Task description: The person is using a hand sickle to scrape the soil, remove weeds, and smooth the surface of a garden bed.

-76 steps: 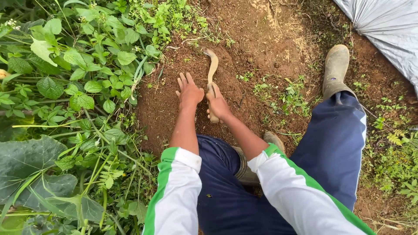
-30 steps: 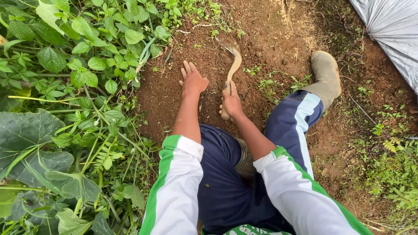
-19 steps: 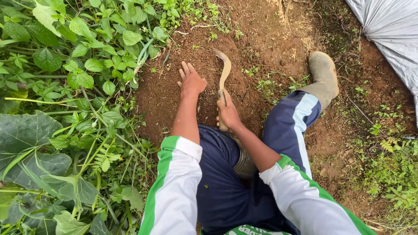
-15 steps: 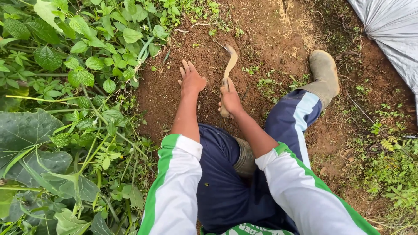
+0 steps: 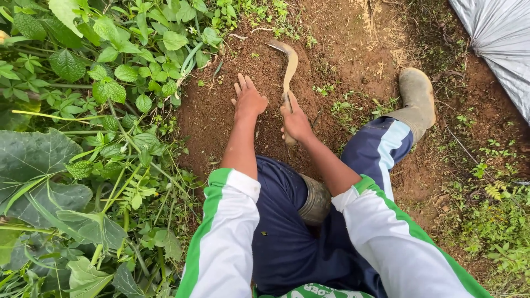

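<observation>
**Sickle working bare soil beside the weeds**

The right hand [image 5: 296, 122] is gripping the wooden handle of a small sickle [image 5: 288, 72], fingers wrapped tight round the lower end, with the curved blade reaching forward over the patch of bare soil [image 5: 215, 118] and its tip pointing left toward the leafy weeds [image 5: 110, 88]. The left hand [image 5: 248, 100] is lying flat on the soil just beside the handle, fingers spread, holding nothing. The tool is looking light and stiff, a thin hard blade with a sharp inner edge, so the handle end is the safe place to take it; soil dust may be making the wood a little slippery. Compared with half a second ago, the blade is reaching further forward and its tip is lying closer to the weeds, while the left hand is staying planted. A rubber boot [image 5: 417, 96] is resting to the right
</observation>
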